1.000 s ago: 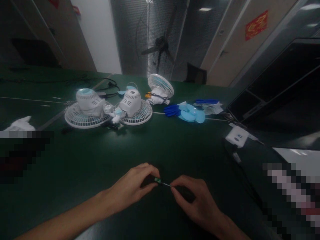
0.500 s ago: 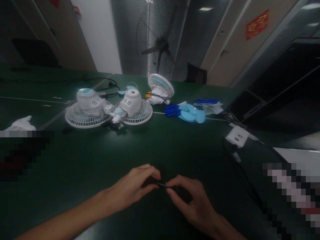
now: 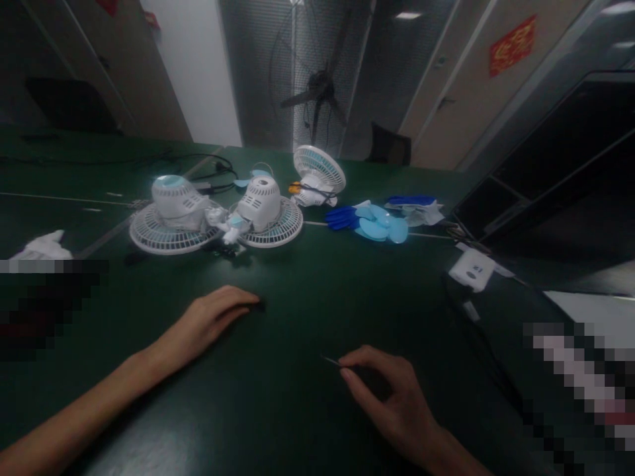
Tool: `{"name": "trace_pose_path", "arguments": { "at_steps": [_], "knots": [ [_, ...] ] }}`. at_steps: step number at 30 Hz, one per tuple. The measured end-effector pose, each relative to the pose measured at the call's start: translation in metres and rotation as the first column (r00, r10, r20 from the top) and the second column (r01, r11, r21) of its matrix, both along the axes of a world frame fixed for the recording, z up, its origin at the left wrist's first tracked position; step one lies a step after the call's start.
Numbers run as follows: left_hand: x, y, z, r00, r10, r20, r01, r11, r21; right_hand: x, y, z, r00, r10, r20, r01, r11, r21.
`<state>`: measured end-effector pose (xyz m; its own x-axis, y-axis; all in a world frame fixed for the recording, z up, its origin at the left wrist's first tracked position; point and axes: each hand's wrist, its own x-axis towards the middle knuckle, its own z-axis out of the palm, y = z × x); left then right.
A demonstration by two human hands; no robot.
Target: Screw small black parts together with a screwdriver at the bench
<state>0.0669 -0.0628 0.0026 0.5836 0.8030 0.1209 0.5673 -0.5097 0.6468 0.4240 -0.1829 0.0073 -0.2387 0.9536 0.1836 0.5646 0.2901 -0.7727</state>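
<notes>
My right hand (image 3: 389,393) pinches a thin, pale metal rod (image 3: 331,361) between thumb and fingertips. The rod points left over the green table; its kind is too small to make out. Farther left, my left hand (image 3: 218,314) is low over the tabletop, thumb and fingers drawn together. At its fingertips is a small dark piece (image 3: 262,305), blurred against the dark surface. Beyond my left hand, two white fan heads (image 3: 178,205) (image 3: 262,205) lie grille-down, side by side.
A third small fan (image 3: 320,172) leans farther back. Light-blue fan blades (image 3: 380,226) lie by blue gloves (image 3: 342,218). At right are a white box (image 3: 472,270) and a black cable (image 3: 483,344). White cloth or paper (image 3: 44,248) lies at left on the green table (image 3: 297,410).
My hands were close together at the rod; now my left hand has moved away left and forward with the dark piece. My right hand stays nearly in place, holding the rod.
</notes>
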Motion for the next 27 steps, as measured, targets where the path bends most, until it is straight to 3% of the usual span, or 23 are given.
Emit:
{"name": "trace_pose_path", "arguments": {
  "at_steps": [4,7,11,16,23,27],
  "knots": [
    [-0.057,0.027,0.001,0.956,0.278,-0.092,-0.27,0.959,0.09,0.0,-0.001,-0.001,1.0,-0.024,0.008,0.024,0.999,0.026],
    [-0.079,0.034,0.004,0.916,0.385,-0.109,-0.373,0.921,0.113,0.001,-0.002,-0.002,1.0,-0.017,0.012,0.016,1.0,0.017],
    [-0.086,0.032,0.009,0.89,0.441,-0.113,-0.436,0.897,0.07,0.001,-0.001,-0.001,1.0,-0.012,0.002,0.012,1.0,0.004],
    [-0.091,0.031,0.008,0.82,0.572,-0.038,-0.57,0.82,0.049,0.0,0.0,0.0,1.0,-0.017,0.002,0.017,1.0,0.006],
    [-0.094,0.034,0.002,0.791,0.592,0.154,-0.601,0.799,0.015,-0.001,0.0,0.003,1.0,0.0,0.002,0.0,1.0,0.002],
    [-0.095,0.035,0.003,0.756,0.65,0.074,-0.648,0.76,-0.047,0.0,0.0,0.001,1.0,0.007,-0.003,-0.007,1.0,0.002]
  ]
}}
